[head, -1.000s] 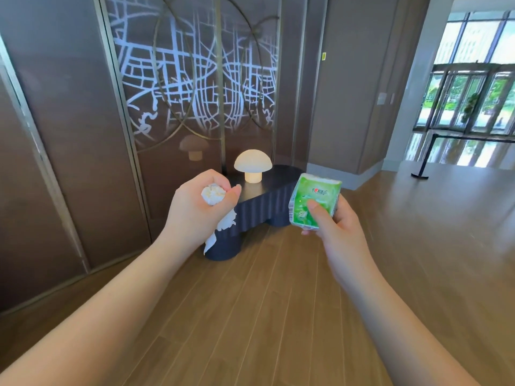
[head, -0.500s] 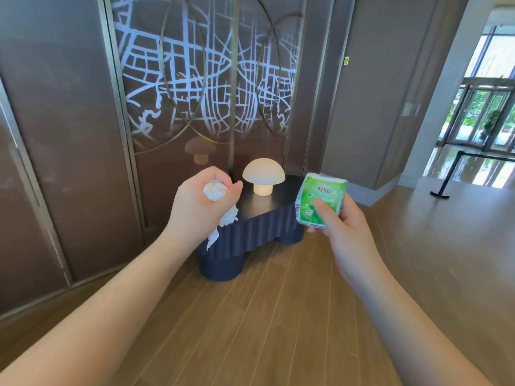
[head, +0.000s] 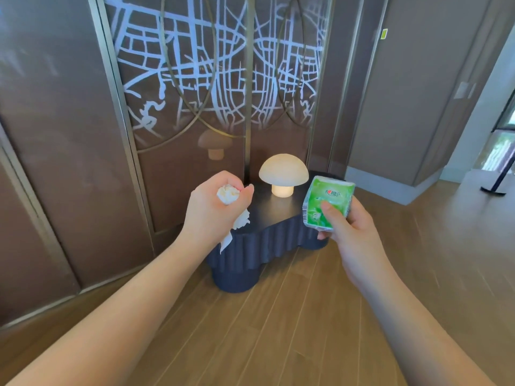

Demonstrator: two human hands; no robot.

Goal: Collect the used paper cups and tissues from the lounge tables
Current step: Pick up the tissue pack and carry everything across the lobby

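White crumpled tissue paper (head: 229, 194) fills the left hand (head: 213, 211), whose fingers curl tightly round it while a loose corner hangs below the palm. Level with it, the right hand (head: 349, 232) grips a green plastic-wrapped tissue pack (head: 327, 200), thumb pressed on its front face and fingers behind. Both hands hang in the air above and in front of a low dark ribbed lounge table (head: 264, 240) with a wavy outline. On its top stands a lit cream mushroom-shaped lamp (head: 283, 175). Behind it rises a brown wall panel with a white line pattern (head: 217, 65); pale wooden plank flooring (head: 278, 330) spreads beneath.
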